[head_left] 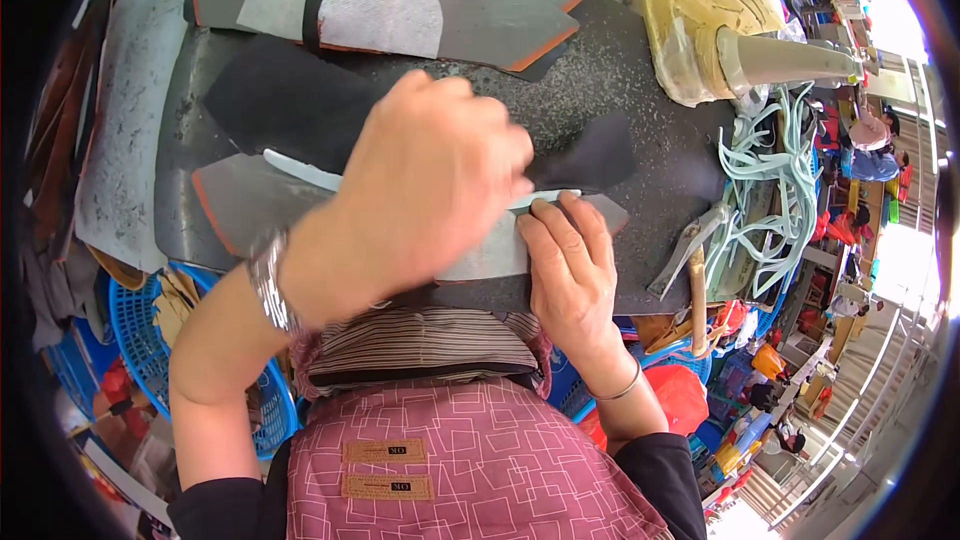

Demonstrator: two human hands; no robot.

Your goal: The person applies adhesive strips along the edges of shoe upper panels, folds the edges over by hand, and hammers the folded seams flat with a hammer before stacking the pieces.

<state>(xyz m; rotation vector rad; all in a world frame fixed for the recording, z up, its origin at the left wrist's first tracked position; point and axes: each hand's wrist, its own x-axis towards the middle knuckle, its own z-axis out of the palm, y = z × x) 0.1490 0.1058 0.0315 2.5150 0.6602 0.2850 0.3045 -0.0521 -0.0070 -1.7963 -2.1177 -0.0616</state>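
Observation:
A grey panel with an orange-red edge and a whitish patch lies at the near side of a dark work surface. Along its far edge runs a thin pale-blue strip, its middle hidden behind my left hand. My left hand is closed like a fist above the panel, slightly blurred. Whatever its fingers hold, if anything, does not show. My right hand rests on the panel's right part, its fingers together and pinching down on the strip at the edge; the thumb is hidden.
Similar grey panels with orange edges lie stacked at the far side. To the right are a hammer, a tangle of pale-blue strips and a yellowish, residue-coated container with a thick handle-like part. Blue baskets stand below the bench.

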